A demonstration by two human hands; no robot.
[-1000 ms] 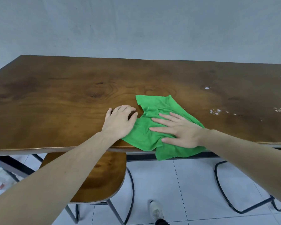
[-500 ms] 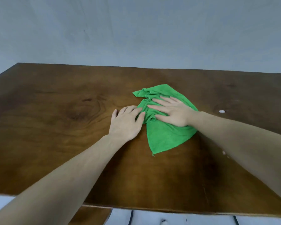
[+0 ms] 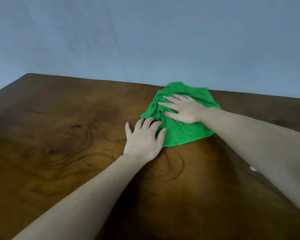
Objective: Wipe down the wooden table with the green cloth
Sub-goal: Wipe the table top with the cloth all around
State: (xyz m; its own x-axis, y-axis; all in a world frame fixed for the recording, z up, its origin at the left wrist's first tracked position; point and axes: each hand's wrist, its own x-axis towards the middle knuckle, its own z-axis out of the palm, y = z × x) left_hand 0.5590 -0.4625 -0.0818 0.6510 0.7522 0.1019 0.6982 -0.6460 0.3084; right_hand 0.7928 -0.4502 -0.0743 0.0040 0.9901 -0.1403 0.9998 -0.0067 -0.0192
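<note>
The green cloth lies bunched on the dark wooden table, its far edge up against the table's back edge by the wall. My right hand presses flat on top of the cloth, fingers spread and pointing left. My left hand lies flat on the wood just left of the cloth, its fingertips and thumb touching the cloth's near-left edge. Both forearms reach in from the bottom of the view.
A pale blue-grey wall rises directly behind the table's far edge. A small white speck shows on the wood beside my right forearm. Bare wood with knots spreads to the left.
Both hands have pushed the cloth away from the near edge across the table to its far edge. The chair and floor have dropped out of view.
</note>
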